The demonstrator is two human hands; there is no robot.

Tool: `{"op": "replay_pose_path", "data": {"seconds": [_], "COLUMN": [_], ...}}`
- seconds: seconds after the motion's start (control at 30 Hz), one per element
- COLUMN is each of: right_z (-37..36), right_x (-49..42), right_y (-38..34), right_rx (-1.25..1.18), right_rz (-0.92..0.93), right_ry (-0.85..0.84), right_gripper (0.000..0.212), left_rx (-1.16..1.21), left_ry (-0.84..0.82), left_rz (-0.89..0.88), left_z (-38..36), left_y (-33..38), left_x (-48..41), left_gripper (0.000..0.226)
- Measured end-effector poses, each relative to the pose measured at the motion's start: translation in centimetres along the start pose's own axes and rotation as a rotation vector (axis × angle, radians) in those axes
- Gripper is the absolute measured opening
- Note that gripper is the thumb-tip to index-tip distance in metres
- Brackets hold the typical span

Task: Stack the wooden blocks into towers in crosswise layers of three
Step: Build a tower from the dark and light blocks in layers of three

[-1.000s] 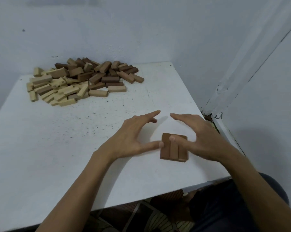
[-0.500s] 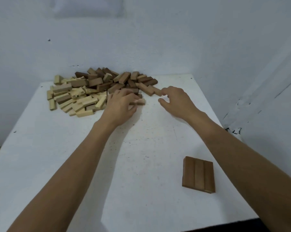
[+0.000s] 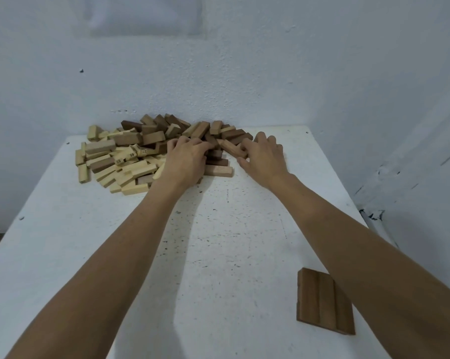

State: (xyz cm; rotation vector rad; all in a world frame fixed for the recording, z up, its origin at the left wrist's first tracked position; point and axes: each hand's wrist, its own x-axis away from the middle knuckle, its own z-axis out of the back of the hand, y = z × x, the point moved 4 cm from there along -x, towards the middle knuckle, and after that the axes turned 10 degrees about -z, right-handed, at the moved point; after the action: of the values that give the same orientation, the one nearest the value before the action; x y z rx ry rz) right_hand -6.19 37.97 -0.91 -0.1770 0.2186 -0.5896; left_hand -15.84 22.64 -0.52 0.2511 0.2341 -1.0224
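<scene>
A loose pile of wooden blocks point(image 3: 130, 156), pale ones to the left and brown ones to the right, lies at the far side of the white table point(image 3: 218, 255). My left hand point(image 3: 185, 161) rests on the pile's right part, its fingers curled over a dark brown block point(image 3: 214, 146). Just beside it, my right hand point(image 3: 265, 156) grips the end of a light brown block point(image 3: 230, 147) at the pile's right edge. One flat layer of three brown blocks point(image 3: 324, 301) lies side by side near the front right, partly under my right forearm.
Pale walls close off the table at the back and on the right. The table's right edge point(image 3: 358, 203) runs close to the three-block layer. A pinkish block point(image 3: 218, 171) lies at the near edge of the pile between my hands.
Both hands left the three-block layer and reached forward to the pile. Since half a second ago they have closed their fingers on brown blocks there.
</scene>
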Motion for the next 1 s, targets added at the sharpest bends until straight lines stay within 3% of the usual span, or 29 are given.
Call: {"op": "replay_pose_path", "data": {"seconds": [0.37, 0.63, 0.8, 1.0], "right_z": [0.7, 2.2, 3.7, 2.6], "right_x": [1.4, 6.1, 11.9, 19.0], "right_y": [1.2, 2.9, 0.7, -3.3], "right_rx": [-0.206, -0.244, -0.307, -0.26], "right_rz": [-0.103, -0.058, 0.125, 0.36], "right_ry": [-0.129, -0.153, -0.313, -0.42], "right_gripper": [0.022, 0.022, 0.019, 0.022], "left_rx": [0.067, 0.203, 0.286, 0.457], "left_ry": [0.06, 0.089, 0.024, -0.033], "left_rz": [-0.056, -0.152, -0.077, 0.015], "left_z": [0.6, 3.5, 4.5, 5.5], "left_y": [0.4, 1.9, 1.8, 2.9], "left_x": [1.5, 6.7, 11.2, 16.2], "left_gripper": [0.034, 0.038, 0.036, 0.014]}}
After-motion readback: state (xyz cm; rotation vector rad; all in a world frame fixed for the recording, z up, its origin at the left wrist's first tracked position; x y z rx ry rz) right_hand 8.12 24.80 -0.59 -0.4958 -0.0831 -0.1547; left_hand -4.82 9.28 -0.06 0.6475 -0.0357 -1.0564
